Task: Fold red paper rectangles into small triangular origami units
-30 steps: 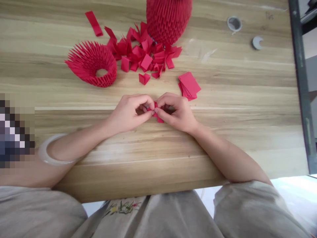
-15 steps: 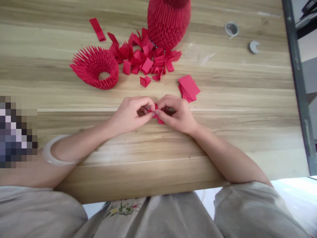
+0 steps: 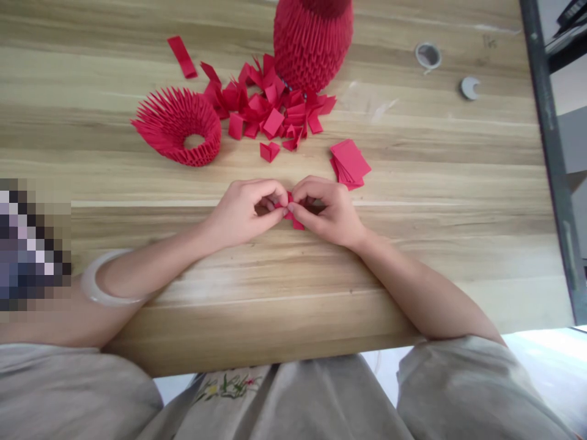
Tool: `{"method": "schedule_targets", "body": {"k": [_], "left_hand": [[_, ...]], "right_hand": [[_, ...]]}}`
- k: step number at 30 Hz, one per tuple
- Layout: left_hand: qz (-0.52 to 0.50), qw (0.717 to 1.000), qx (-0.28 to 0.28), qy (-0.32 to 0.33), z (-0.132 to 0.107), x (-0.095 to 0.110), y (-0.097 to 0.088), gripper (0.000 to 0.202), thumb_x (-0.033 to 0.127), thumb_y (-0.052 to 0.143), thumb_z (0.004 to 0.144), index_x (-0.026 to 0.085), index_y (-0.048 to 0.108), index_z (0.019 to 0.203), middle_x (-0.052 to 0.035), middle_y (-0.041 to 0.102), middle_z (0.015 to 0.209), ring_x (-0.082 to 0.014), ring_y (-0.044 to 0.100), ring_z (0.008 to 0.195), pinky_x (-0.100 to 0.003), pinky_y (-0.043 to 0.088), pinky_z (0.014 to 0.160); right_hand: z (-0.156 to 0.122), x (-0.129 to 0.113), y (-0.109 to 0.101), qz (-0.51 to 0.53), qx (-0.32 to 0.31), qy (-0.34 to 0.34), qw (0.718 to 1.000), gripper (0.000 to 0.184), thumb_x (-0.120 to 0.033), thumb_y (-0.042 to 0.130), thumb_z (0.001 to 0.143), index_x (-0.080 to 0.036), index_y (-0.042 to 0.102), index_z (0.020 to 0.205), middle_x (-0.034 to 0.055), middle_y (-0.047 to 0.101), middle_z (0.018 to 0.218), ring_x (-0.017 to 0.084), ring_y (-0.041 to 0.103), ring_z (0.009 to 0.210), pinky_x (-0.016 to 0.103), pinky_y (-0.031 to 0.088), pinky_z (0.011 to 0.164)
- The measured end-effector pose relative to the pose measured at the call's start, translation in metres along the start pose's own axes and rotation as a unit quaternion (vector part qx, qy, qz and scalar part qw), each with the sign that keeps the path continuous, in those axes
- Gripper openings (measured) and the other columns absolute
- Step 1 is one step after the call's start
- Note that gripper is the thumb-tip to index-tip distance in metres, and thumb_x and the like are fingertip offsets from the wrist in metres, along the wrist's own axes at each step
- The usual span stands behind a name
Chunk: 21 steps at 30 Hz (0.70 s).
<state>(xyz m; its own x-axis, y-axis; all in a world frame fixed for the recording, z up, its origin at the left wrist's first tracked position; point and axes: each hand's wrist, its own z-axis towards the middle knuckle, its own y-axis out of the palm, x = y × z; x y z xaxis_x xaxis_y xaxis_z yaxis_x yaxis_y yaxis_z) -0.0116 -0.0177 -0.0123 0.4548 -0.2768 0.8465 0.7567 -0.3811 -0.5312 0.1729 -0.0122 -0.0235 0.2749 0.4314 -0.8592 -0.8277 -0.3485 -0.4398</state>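
Thumb and fingers of my left hand pinch a small piece of red paper from its left side. From the other side my right hand pinches the same paper, and the fingertips of both hands meet over it. Most of the paper is hidden behind the fingers, so its folds cannot be made out. Just beyond my right hand lies a stack of flat red paper rectangles. A single folded red piece rests a little farther from my hands.
A heap of folded red paper pieces lies beyond my hands. Behind it stands a tall red folded-paper vase shape; a spiky red paper ring is at left. A tape roll and a grey-white round object sit at right.
Both hands keep the same pinch on the red paper, with hardly any movement. The view has shifted very slightly.
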Motion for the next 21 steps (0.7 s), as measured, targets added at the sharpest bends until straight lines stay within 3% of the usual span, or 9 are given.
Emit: {"method": "schedule_targets", "body": {"k": [21], "left_hand": [[0.006,1.000,0.000,0.000,0.0001,-0.0031,0.0010,0.011,0.026,0.059,0.075,0.015,0.058,0.076,-0.0013,0.064,0.076,-0.0101,0.058,0.064,-0.021,0.048,0.061]], "right_hand": [[-0.0009,0.0008,-0.0001,-0.006,0.002,-0.005,1.000,0.016,-0.026,0.058,0.080,-0.015,0.058,0.068,0.0026,0.057,0.069,0.010,0.050,0.062,0.023,0.039,0.054]]}}
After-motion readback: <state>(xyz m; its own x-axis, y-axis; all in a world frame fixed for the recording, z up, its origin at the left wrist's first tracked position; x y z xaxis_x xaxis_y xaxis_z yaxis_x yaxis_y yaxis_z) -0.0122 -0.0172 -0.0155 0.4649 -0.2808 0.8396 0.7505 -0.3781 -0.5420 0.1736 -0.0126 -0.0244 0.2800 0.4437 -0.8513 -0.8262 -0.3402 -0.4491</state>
